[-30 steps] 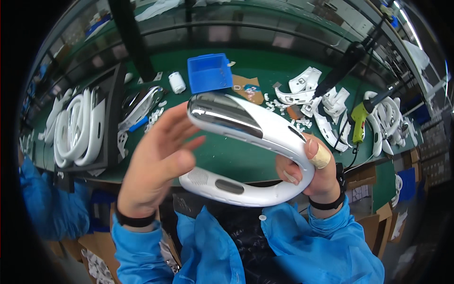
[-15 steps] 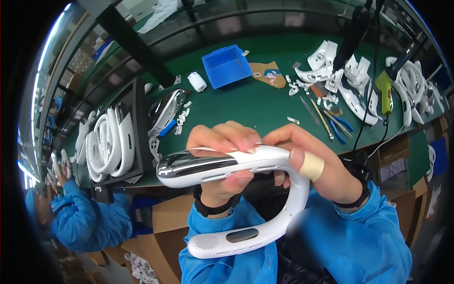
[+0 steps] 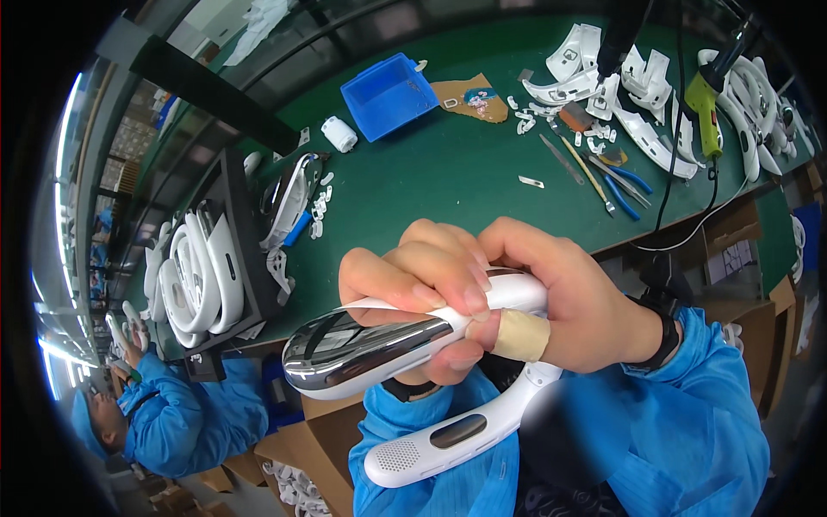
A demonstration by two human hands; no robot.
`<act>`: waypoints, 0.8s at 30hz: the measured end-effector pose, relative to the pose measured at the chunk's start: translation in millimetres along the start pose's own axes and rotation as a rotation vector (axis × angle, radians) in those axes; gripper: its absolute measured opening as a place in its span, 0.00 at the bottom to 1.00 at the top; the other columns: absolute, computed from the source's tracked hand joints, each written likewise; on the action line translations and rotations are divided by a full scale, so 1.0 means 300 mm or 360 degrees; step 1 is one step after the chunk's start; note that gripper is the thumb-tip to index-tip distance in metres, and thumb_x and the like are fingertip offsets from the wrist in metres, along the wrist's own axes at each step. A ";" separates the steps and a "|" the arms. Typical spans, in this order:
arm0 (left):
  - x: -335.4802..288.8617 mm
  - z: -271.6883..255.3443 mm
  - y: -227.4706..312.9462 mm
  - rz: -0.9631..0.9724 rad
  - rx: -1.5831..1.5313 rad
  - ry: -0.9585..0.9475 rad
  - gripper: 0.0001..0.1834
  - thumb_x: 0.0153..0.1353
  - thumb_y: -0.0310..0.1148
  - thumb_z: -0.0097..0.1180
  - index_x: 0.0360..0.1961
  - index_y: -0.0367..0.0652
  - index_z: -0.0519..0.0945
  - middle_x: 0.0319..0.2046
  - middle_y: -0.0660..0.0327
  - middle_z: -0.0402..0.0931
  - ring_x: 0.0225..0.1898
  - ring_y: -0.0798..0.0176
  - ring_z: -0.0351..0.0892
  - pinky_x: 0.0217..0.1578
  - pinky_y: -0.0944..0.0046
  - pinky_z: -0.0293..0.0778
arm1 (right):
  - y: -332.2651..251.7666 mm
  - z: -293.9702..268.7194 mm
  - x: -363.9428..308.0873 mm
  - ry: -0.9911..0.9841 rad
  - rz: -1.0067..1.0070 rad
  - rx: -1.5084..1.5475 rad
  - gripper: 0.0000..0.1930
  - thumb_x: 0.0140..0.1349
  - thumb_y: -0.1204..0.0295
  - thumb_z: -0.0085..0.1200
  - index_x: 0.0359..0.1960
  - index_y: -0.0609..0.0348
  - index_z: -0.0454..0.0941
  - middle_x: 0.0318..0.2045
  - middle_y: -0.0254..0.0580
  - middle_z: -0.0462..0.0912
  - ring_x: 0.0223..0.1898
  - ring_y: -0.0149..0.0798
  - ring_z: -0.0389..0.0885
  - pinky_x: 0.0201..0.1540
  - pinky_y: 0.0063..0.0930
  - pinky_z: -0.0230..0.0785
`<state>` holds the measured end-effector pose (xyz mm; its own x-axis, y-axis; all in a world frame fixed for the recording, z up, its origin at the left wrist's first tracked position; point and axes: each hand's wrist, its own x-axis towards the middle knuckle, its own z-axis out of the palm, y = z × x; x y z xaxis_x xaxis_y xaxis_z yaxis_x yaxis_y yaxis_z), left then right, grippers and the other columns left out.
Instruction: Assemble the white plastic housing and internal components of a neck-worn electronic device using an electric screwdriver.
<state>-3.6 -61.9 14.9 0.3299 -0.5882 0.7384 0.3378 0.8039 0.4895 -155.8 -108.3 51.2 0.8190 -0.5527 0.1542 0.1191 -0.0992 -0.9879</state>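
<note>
A white U-shaped neck fan [image 3: 461,435] with a glossy dark mirrored panel [image 3: 370,349] on its upper arm is held before my chest. My left hand [image 3: 422,267] is closed around that upper arm, fingers over the top and thumb on the near side. Wrapped over the arm beside it is my right hand [image 3: 577,302], its taped thumb [image 3: 521,336] pressing near my left fingertips. Part of the curve is hidden behind the right hand. The lower arm shows a perforated patch and a dark oval inset.
On the green table [image 3: 413,185] stand a blue bin [image 3: 388,96], a white cylinder [image 3: 339,134] and a black tray [image 3: 250,250] of white U-shaped parts. White shells [image 3: 646,138], pliers [image 3: 624,185] and a green electric screwdriver [image 3: 706,112] lie right. A co-worker [image 3: 189,414] sits left.
My right hand has moved left along the neck fan, its thumb now against my left fingertips. The fan has tilted, showing more of its mirrored panel. The view has shifted slightly.
</note>
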 end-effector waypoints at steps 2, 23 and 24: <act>-0.006 0.006 -0.003 0.0001 0.0008 0.0038 0.26 0.54 0.35 0.76 0.44 0.45 0.69 0.34 0.57 0.83 0.36 0.59 0.78 0.41 0.56 0.76 | 0.009 0.000 -0.005 0.0013 0.0019 0.0047 0.19 0.63 0.65 0.65 0.47 0.62 0.71 0.37 0.46 0.84 0.38 0.36 0.83 0.41 0.32 0.75; -0.005 0.000 0.004 -0.0012 -0.0061 0.0014 0.26 0.60 0.44 0.72 0.45 0.50 0.66 0.35 0.64 0.79 0.38 0.61 0.74 0.42 0.57 0.70 | 0.051 0.006 -0.052 0.0006 -0.0110 0.0307 0.20 0.69 0.69 0.59 0.56 0.64 0.66 0.48 0.44 0.78 0.46 0.28 0.77 0.47 0.26 0.72; -0.004 -0.001 0.007 -0.0024 -0.0047 -0.0011 0.26 0.60 0.44 0.72 0.45 0.50 0.66 0.35 0.65 0.79 0.38 0.62 0.74 0.42 0.57 0.70 | 0.052 0.004 -0.052 0.0006 -0.0109 0.0311 0.20 0.69 0.69 0.59 0.56 0.64 0.66 0.48 0.44 0.78 0.46 0.28 0.77 0.47 0.26 0.72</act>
<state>-3.1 -59.7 15.0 0.3187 -0.5995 0.7342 0.3686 0.7920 0.4867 -166.0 -100.4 33.2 0.8033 -0.5530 0.2210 0.2814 0.0254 -0.9593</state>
